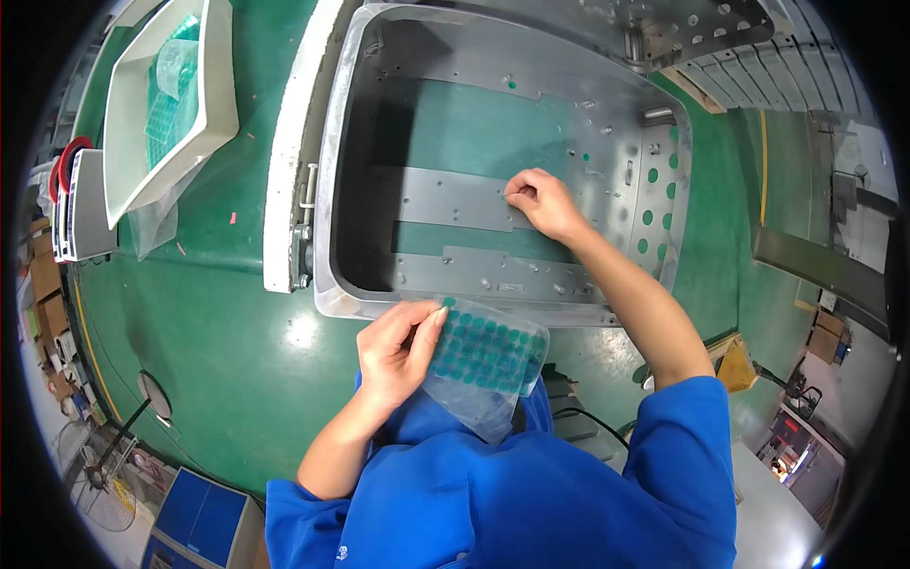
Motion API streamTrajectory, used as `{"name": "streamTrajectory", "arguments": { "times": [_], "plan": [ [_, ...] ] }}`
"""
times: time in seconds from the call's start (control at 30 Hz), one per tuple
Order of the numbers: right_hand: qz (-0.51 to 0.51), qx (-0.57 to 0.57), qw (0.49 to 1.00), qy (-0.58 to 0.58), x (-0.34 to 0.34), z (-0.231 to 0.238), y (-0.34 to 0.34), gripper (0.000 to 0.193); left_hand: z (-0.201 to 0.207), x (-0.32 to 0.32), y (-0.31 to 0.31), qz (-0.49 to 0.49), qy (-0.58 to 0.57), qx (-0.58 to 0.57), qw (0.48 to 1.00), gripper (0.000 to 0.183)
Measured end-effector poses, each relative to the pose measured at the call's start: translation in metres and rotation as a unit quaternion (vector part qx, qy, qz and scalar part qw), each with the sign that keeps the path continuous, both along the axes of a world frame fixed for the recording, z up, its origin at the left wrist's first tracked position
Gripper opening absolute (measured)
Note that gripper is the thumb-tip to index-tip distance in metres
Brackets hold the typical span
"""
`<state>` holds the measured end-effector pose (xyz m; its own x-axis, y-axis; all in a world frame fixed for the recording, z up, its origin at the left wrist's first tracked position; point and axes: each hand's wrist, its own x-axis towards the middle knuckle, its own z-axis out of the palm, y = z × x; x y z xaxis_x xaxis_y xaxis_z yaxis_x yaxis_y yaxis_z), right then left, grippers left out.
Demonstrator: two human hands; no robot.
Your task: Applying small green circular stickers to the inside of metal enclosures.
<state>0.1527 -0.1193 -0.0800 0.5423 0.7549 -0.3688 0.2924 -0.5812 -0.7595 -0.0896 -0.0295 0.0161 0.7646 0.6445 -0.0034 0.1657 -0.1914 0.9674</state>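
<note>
My left hand (391, 356) pinches the upper left corner of a clear sheet of round green stickers (482, 349) between thumb and fingers. Rows of dots cover the sheet, and clear film hangs below it in front of my blue clothing. Beyond it lies a large open grey metal enclosure (334, 223) with holes and studs in its panels. My right hand (542, 203) reaches into it, fingers closed in a pinch at the right part of a flat grey crossbar (445, 198). Whatever those fingertips hold, if anything, is hidden. A small green dot (511, 84) shows on the enclosure's far panel.
A thick white-edged panel (293, 161) stands along the enclosure's left side. Farther left is a white bin (216, 104) holding green sheets and clear film. A perforated metal plate (706, 33) juts in at the far right. A fan (106, 493) and blue cabinet (194, 512) stand lower left.
</note>
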Motion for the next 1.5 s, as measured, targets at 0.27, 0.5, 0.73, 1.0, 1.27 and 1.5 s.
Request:
{"name": "streamTrajectory", "arguments": {
  "times": [0.27,0.5,0.73,1.0,1.27,1.5],
  "plan": [
    [0.029,-0.066,0.995,-0.065,0.005,-0.028,0.006,0.007,-0.011,-0.002,-0.002,0.032,0.013,-0.038,0.999,0.006],
    [0.032,-0.091,0.992,-0.085,0.003,-0.023,0.008,0.008,-0.014,0.001,-0.003,0.030,0.010,-0.054,0.998,0.006],
    [0.022,-0.081,0.991,-0.106,-0.001,-0.021,0.009,0.007,-0.013,0.003,-0.001,0.023,0.016,-0.060,0.998,0.006],
    [0.021,-0.088,0.987,-0.132,-0.004,-0.025,0.010,0.007,-0.015,0.002,0.001,0.020,0.018,-0.058,0.998,0.006],
    [-0.009,-0.046,0.995,-0.091,-0.002,-0.026,0.007,0.006,-0.016,0.001,0.002,0.023,0.011,-0.061,0.998,0.006],
    [-0.029,-0.126,0.989,-0.073,0.014,-0.017,0.018,0.017,-0.008,-0.004,0.006,0.076,0.034,-0.149,0.985,0.005]
  ]
}}
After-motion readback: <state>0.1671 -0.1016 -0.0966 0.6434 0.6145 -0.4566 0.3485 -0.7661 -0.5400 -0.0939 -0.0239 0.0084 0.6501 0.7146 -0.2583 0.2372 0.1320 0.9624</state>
